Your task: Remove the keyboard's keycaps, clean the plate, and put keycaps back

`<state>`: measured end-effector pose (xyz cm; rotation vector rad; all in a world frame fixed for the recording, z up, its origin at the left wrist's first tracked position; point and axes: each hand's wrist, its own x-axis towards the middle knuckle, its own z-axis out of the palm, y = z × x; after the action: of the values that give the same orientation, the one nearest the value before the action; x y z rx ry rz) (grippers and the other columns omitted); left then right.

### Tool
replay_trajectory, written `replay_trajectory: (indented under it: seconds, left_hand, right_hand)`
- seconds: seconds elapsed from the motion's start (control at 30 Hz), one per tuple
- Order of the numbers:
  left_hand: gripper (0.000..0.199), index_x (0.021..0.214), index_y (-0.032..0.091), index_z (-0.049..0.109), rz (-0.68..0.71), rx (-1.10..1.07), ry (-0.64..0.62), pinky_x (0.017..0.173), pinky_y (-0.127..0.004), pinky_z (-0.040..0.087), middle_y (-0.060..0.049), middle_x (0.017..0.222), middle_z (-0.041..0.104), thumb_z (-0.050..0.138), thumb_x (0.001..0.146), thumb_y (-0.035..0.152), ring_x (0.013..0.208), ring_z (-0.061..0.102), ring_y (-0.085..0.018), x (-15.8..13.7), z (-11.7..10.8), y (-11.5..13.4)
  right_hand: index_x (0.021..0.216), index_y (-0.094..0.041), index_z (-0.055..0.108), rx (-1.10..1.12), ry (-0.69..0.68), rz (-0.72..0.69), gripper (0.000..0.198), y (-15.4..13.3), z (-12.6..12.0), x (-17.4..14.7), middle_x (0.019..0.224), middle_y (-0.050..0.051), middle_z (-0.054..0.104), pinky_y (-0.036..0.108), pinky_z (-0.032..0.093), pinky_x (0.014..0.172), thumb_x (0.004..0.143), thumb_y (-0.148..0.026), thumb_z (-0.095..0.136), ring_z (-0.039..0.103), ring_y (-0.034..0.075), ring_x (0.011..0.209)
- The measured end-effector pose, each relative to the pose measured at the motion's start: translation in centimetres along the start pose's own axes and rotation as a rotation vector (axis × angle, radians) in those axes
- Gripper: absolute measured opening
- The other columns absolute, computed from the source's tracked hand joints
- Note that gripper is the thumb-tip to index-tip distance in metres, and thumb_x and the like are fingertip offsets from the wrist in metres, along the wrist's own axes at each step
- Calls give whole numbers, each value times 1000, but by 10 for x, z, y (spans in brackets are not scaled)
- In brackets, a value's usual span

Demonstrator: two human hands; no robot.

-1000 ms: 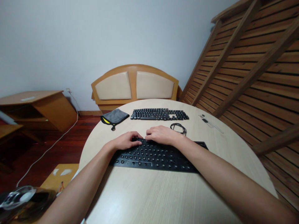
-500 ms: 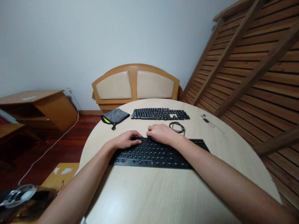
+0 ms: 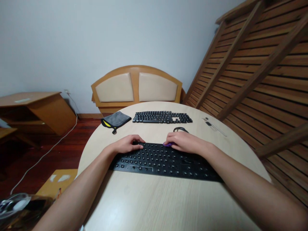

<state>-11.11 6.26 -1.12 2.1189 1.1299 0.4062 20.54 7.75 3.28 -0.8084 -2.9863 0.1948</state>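
Pale round wooden table (image 3: pixel 149 205) under both hands. Keycaps (image 3: pixel 151 117) already off, laid in rows beyond hands; black keyboard base (image 3: pixel 154 163) directly below hands, capless wherever visible. Forearms (image 3: pixel 81 192) stretched forward. Left hand (image 3: pixel 126 144) holding base's far edge, thumb on top, index finger behind. Right hand (image 3: pixel 184 141) palm-down at same edge, fingertips pinching small purple object (image 3: pixel 169 144), largely hidden.

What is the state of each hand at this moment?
Left hand: holding the black keyboard base at its far edge.
Right hand: closed on a small purple object.
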Motion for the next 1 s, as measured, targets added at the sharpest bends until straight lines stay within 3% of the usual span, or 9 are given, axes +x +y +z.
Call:
replay_trajectory:
  seconds: [0.1, 0.2, 0.4, 0.5, 0.73, 1.0]
  left_hand:
    - [35, 113, 16, 68, -3, -5, -7, 94, -36, 50, -8, 111, 72, 64, 88, 41, 101, 67, -23, 0, -1, -1]
    - [36, 113, 17, 68, -5, 3, -8, 94, -36, 50, -8, 112, 72, 65, 88, 42, 102, 66, -23, 0, -1, -3]
    - [36, 112, 17, 68, -22, -20, -7, 93, -37, 50, -8, 112, 72, 65, 86, 43, 100, 67, -23, 1, -1, -3]
    - [37, 112, 17, 68, -33, -23, -20, 91, -36, 50, -8, 111, 73, 65, 86, 44, 99, 67, -23, 1, -2, -1]
    - [39, 112, 17, 69, -36, 2, -17, 92, -35, 49, -8, 112, 73, 64, 86, 46, 101, 66, -23, 1, -3, 0]
    - [39, 112, 17, 69, -43, 9, -19, 91, -34, 50, -8, 111, 73, 64, 86, 46, 98, 66, -23, 0, -2, 1]
  right_hand:
    - [102, -18, 75, -58, -45, 117, 26, -4, -11, -16, 101, 7, 72, 31, 49, 83, 83, -7, 61, 67, 21, 92]
    - [100, -19, 75, -92, 8, 194, 23, -15, -15, -24, 99, 7, 71, 31, 49, 79, 84, -11, 62, 66, 22, 89]
    - [104, -19, 73, -101, -2, 47, 21, -33, 3, -36, 97, 7, 69, 34, 48, 81, 86, -15, 63, 63, 23, 93]
    - [108, -20, 72, -81, 15, 46, 23, -36, 8, -42, 100, 7, 68, 33, 47, 82, 88, -15, 61, 63, 22, 95]
    - [95, -16, 71, -90, 77, 370, 18, -45, 9, -42, 96, 8, 69, 32, 49, 75, 83, -14, 57, 66, 23, 87]
    - [95, -15, 71, -150, 75, 417, 17, -64, 8, -42, 97, 10, 70, 34, 49, 77, 84, -13, 58, 66, 25, 92]
